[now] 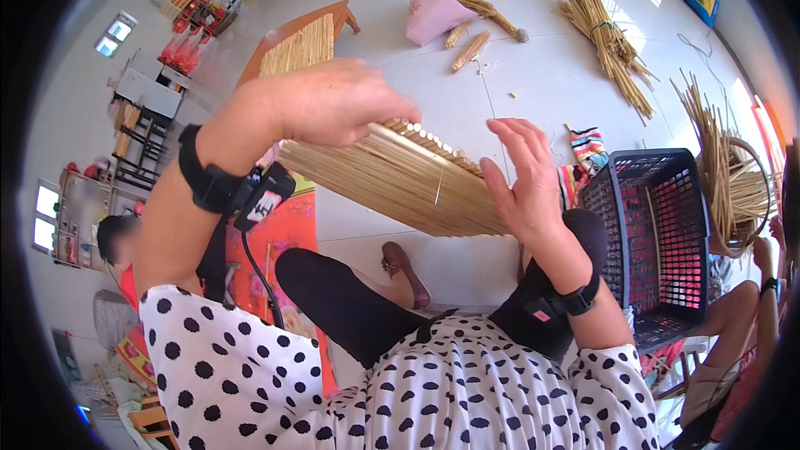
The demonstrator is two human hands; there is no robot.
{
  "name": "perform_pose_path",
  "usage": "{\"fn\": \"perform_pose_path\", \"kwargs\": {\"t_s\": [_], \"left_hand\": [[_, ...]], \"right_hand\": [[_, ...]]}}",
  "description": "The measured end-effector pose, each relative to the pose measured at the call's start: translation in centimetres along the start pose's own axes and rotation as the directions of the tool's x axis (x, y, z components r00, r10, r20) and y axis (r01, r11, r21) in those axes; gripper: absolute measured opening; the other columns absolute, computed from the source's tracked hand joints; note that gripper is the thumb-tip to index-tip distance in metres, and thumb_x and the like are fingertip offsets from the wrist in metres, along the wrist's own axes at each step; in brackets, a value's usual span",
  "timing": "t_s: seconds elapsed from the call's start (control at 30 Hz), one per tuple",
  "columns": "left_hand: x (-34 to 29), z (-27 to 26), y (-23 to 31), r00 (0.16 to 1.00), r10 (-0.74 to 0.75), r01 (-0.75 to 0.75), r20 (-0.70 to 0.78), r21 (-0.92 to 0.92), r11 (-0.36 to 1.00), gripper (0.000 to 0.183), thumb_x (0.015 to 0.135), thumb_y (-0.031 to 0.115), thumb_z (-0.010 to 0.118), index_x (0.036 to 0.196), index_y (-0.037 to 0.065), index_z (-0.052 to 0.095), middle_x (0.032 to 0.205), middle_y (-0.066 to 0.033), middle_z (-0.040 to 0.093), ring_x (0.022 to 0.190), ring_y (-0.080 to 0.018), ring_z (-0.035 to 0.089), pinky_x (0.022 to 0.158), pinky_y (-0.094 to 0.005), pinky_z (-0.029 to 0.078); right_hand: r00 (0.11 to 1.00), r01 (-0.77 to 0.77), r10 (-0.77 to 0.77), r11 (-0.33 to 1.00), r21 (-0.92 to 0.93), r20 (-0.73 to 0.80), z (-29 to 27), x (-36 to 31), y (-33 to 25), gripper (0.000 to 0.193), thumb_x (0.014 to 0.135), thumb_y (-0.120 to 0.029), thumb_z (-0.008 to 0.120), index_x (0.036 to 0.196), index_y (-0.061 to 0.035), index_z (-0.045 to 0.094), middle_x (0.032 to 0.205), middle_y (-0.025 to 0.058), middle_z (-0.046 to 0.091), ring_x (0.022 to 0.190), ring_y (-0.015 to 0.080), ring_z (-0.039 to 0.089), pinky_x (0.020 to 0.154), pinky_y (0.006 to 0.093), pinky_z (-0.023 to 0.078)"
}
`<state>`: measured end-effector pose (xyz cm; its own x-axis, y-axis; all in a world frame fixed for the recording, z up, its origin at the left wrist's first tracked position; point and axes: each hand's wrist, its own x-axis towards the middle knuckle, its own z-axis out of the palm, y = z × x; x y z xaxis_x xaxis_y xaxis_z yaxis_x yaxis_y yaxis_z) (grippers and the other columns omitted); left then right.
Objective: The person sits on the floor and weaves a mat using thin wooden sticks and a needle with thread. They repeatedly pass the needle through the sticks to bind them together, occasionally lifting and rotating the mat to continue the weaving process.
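A mat of pale straw stalks (392, 175), laid side by side, is held tilted above my knees. The cut stalk ends line its upper edge. My left hand (342, 104) is closed over the mat's upper left part, with its fingertips partly hidden at the edge. At the right end of the mat is my right hand (527, 175), thumb and fingers apart, its thumb beside the stalk ends. A thin white needle or thread (439, 187) stands out against the mat's face. Behind my left hand, more flat straw (304, 46) rests on a wooden bench (343, 15).
To my right stands a dark plastic basket (660, 237), with a bundle of stalks (725, 167) beyond it. Another tied bundle (604, 46) and a pink paper cone (437, 8) lie on the tiled floor. People sit at far left and lower right.
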<state>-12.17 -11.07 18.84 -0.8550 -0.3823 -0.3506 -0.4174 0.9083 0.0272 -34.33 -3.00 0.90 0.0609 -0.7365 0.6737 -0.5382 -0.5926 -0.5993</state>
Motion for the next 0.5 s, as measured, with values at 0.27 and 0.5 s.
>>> {"fn": "perform_pose_path", "kwargs": {"t_s": [0.27, 0.5], "left_hand": [[-0.7, -0.3, -0.4, 0.997, -0.015, 0.018, -0.078, 0.038, 0.999, 0.045, 0.068, -0.005, 0.059, 0.111, 0.008, 0.063, 0.079, -0.0179, 0.066, 0.079, -0.0392, 0.063, 0.069, -0.0479, 0.048], [-0.1, -0.7, -2.0, 0.980, 0.104, -0.084, -0.169, 0.117, 0.989, 0.039, 0.067, -0.005, 0.060, 0.103, 0.008, 0.063, 0.077, -0.0171, 0.063, 0.077, -0.0402, 0.061, 0.066, -0.0485, 0.046]], "right_hand": [[0.957, -0.176, 0.132, 0.972, 0.157, 0.258, 2.9, 0.0, -1.3, 0.039, 0.087, -0.015, 0.068, 0.122, -0.0012, 0.059, 0.101, 0.0192, 0.066, 0.092, 0.0353, 0.066, 0.081, 0.0411, 0.053], [0.992, -0.126, 0.126, 0.991, -0.035, 0.005, 5.1, 0.9, -0.9, 0.031, 0.085, -0.016, 0.070, 0.112, -0.0024, 0.062, 0.089, 0.0173, 0.064, 0.081, 0.0365, 0.062, 0.071, 0.0435, 0.051]]}}
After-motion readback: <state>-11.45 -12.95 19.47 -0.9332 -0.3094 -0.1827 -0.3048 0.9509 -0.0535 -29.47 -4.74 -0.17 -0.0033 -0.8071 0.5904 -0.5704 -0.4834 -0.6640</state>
